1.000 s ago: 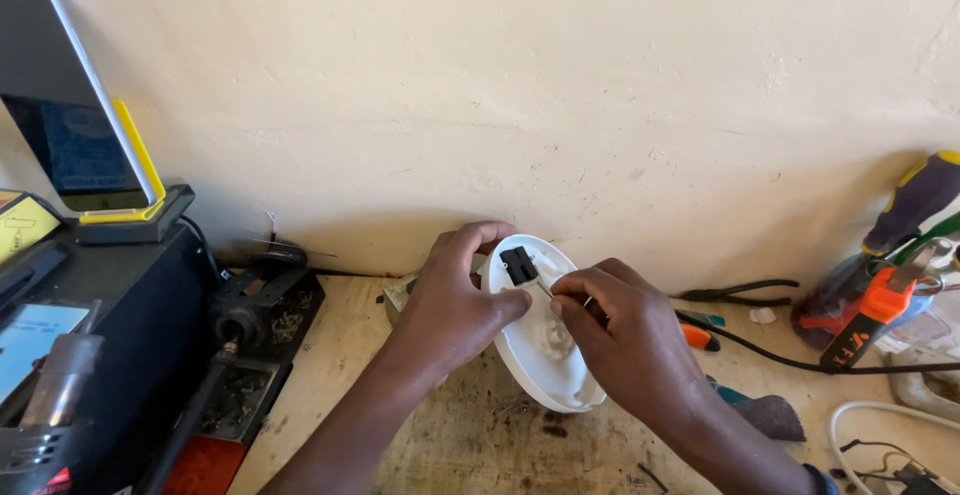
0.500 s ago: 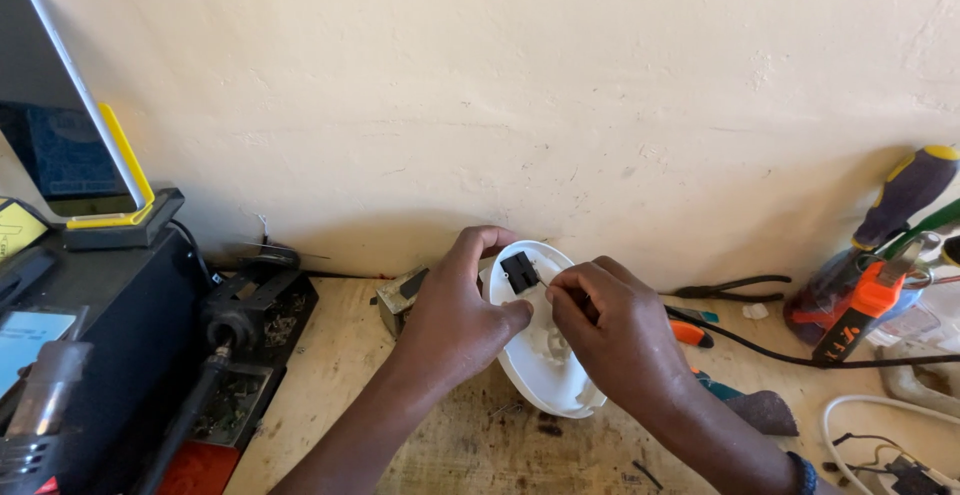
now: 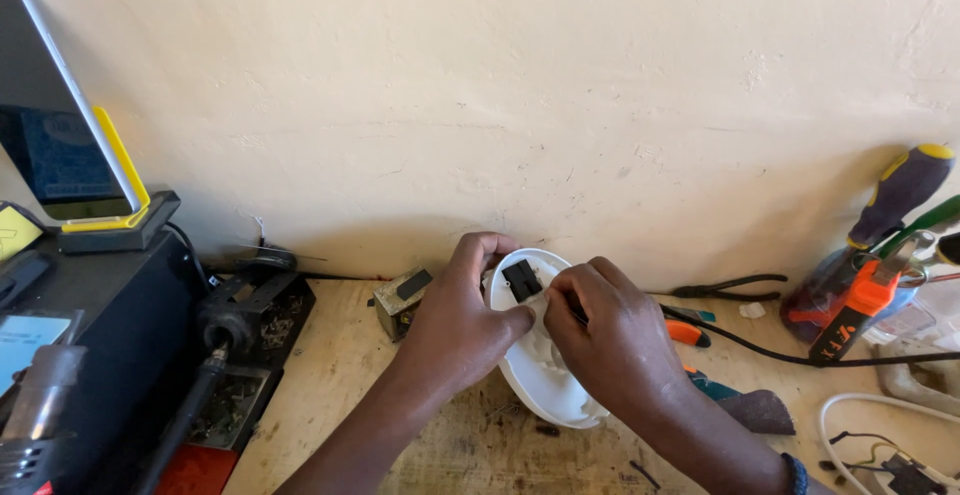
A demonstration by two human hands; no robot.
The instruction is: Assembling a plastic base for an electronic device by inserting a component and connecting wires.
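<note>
Wooden surface point(image 3: 330, 375) is carrying clutter along its back edge, by the wall. White oval housing point(image 3: 545, 380) is lying mid-surface, tilted up for access. Left hand point(image 3: 455, 330) is gripping its rim, thumb across, steadying it. Right hand point(image 3: 610, 330) is curling over, fingers pinching at the small black part point(image 3: 521, 279) seated inside.

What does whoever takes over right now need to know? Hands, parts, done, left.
Left hand: grips the white oval housing from its left edge, tilted up on the wooden bench.
Right hand: fingertips pinch at the housing's inside, beside the small black part near its top.
Nearby: small grey box to the left, pliers and orange-handled tool to the right.
Done: housing open, inside exposed.
Left: whether the black part is fully seated cannot be told; check it.
</note>
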